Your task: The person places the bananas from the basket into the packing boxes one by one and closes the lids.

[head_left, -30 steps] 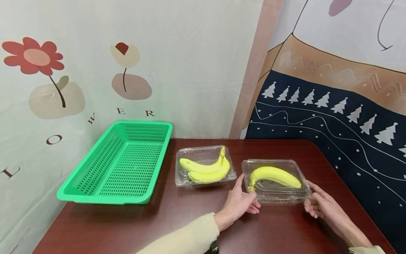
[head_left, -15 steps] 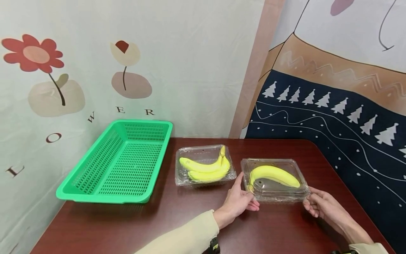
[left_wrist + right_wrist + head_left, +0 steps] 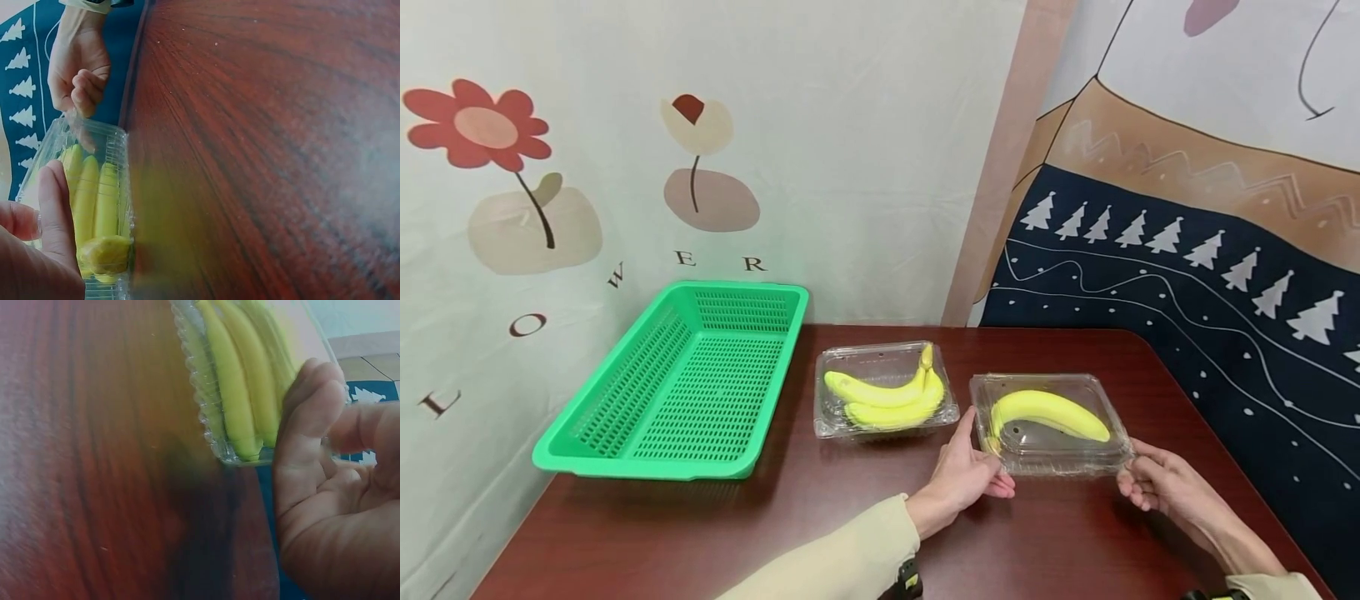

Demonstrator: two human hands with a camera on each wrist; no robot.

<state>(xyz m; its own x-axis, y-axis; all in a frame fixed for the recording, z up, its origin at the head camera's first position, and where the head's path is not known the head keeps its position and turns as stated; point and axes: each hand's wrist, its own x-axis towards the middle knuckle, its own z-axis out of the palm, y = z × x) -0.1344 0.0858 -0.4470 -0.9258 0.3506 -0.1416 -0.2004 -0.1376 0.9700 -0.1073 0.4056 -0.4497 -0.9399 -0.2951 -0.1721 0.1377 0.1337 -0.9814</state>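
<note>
A clear plastic clamshell container (image 3: 1071, 459) with several yellow bananas (image 3: 85, 199) inside sits at the right of the table, between my two hands. My left hand (image 3: 958, 482) grips its near left corner, the index finger lying up along the left side and the thumb by the front rim. At the opposite corner, my right hand (image 3: 1168, 492) pinches the edge between thumb and curled fingers. The lid looks closed in the head view. The left wrist view shows the banana stems (image 3: 106, 255) pressed near the left end of the container.
A second clear clamshell (image 3: 829, 425) with bananas (image 3: 898, 396) stands just left of the held one. Farther left is a large green plastic basket (image 3: 730, 472) with nothing in it. The dark red table (image 3: 820, 517) runs back to a printed cloth (image 3: 865, 167).
Both hands keep their places on the container. The picture has shifted slightly with the head; a little more of the wristbands shows now.
</note>
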